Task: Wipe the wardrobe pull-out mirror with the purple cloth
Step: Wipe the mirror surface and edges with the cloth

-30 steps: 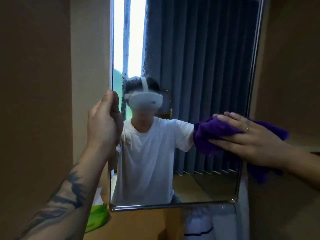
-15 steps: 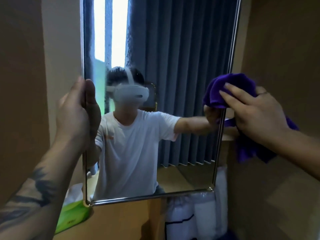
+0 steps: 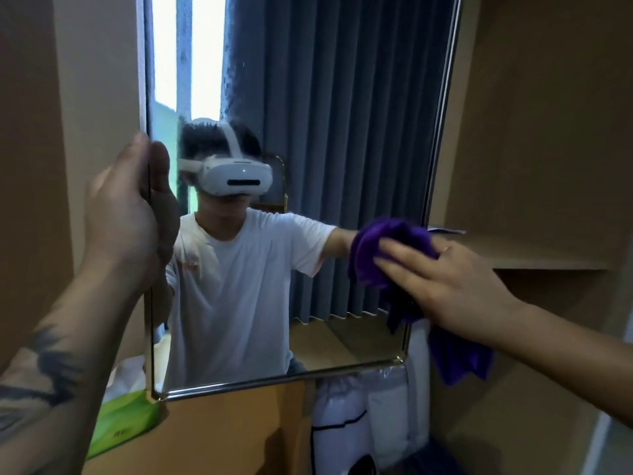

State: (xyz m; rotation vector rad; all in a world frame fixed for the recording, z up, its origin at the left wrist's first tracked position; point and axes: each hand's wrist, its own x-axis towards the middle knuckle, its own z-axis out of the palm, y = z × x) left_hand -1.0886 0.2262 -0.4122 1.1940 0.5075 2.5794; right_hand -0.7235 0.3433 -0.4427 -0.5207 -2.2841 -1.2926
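The pull-out mirror [image 3: 342, 114] stands upright in front of me in a thin metal frame, reflecting a person and blue curtains. My left hand [image 3: 120, 217] grips its left edge at mid height, thumb on the glass side. My right hand [image 3: 442, 282] presses the bunched purple cloth [image 3: 383, 245] flat against the glass near the mirror's right edge, in its lower half. Part of the cloth hangs down past the frame below my wrist.
Brown wardrobe panels flank the mirror, with a shelf [image 3: 548, 258] at the right. A green packet [image 3: 120, 426] lies at lower left. White padded bundles [image 3: 363, 423] stand below the mirror's lower right corner.
My right hand with the cloth has come down and leftward from off the mirror's right edge onto the glass. My left hand keeps its hold on the left edge.
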